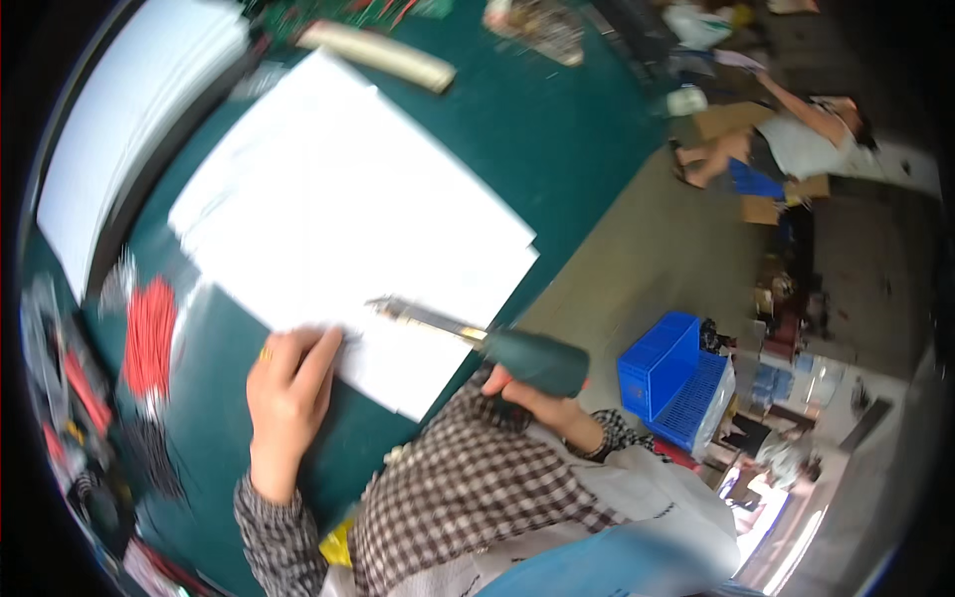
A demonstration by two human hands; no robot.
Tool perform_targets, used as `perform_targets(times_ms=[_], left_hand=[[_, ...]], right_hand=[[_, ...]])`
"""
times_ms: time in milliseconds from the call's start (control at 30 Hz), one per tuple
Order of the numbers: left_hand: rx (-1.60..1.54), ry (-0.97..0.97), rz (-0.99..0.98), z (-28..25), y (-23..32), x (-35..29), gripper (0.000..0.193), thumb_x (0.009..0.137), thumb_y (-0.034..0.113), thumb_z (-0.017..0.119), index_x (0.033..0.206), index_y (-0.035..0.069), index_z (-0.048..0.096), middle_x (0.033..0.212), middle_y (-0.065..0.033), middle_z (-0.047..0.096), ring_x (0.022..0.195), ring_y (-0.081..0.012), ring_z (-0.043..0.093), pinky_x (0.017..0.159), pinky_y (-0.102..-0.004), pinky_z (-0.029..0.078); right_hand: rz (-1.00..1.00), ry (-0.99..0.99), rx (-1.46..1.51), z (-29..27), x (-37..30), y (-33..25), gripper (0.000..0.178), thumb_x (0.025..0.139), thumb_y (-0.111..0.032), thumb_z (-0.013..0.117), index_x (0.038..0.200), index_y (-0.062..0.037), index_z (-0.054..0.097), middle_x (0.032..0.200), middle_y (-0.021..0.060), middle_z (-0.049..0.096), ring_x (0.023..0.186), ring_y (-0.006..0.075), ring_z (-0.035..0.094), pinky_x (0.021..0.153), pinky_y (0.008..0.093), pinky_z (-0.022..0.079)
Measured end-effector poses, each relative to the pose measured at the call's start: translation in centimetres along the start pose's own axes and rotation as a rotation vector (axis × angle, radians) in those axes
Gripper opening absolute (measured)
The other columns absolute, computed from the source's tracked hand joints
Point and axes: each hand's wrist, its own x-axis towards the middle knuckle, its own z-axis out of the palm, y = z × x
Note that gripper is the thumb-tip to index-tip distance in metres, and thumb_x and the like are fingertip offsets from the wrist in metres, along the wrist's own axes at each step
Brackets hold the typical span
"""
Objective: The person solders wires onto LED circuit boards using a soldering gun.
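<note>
My right hand [542, 403] is wrapped round the thick dark green handle of what looks like a soldering iron [438, 320]. Its slim metal shaft points left over a stack of white paper [348, 189]. At the near left edge of that stack is my left hand [290, 383], its thumb and fingers drawn together. Something small and dark shows by the fingertips, too blurred to name. The iron's tip is a short way right of these fingers; whether it touches anything cannot be made out.
A bundle of red wires [150, 338] and a bundle of black wires [154, 453] lie left on the green table [587, 129]. A white lit panel [129, 119] stands at the far left. Beyond the right edge are blue crates [662, 368] and a person [796, 144].
</note>
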Motion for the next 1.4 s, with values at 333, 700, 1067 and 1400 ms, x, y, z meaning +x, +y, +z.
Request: perform_targets(times_ms=[333,700,1067,1400], left_hand=[[0.079,0.046,0.007,0.2,2.0,2.4,0.034,0.066,-0.007,0.066,0.099,0.002,0.068,0.089,-0.0090,0.060,0.080,-0.0249,0.060,0.065,-0.0334,0.050],[0.108,0.050,0.034,1.1,1.6,2.7,0.037,0.065,-0.007,0.066,0.100,0.002,0.068,0.088,-0.0091,0.059,0.079,-0.0250,0.059,0.064,-0.0332,0.050],[-0.026,0.087,0.010,0.2,-0.3,2.3,0.034,0.069,-0.003,0.068,0.103,0.004,0.068,0.085,-0.0074,0.059,0.074,-0.0236,0.060,0.063,-0.0329,0.049],[-0.067,0.056,-0.009,1.4,0.8,3.0,0.029,0.070,-0.003,0.068,0.098,0.004,0.068,0.090,-0.0070,0.061,0.075,-0.0228,0.062,0.062,-0.0320,0.051]], right_hand=[[-0.116,0.082,0.168,-0.5,0.8,-2.1,0.014,0.084,0.001,0.066,0.097,0.0046,0.065,0.090,0.0139,0.069,0.081,0.0172,0.068,0.074,0.0293,0.056],[-0.131,0.098,0.206,-1.4,0.9,-1.7,0.022,0.090,-0.004,0.062,0.109,0.0059,0.061,0.103,0.0164,0.067,0.087,0.0168,0.067,0.074,0.0290,0.056],[-0.186,0.102,0.037,-2.0,0.8,-1.2,0.060,0.096,-0.034,0.050,0.132,0.0128,0.039,0.111,0.0221,0.061,0.093,0.0301,0.066,0.073,0.0361,0.059],[-0.206,0.067,0.011,-2.9,0.8,-1.6,0.058,0.096,-0.032,0.050,0.131,0.0127,0.042,0.112,0.0203,0.059,0.095,0.0297,0.066,0.074,0.0363,0.059]])
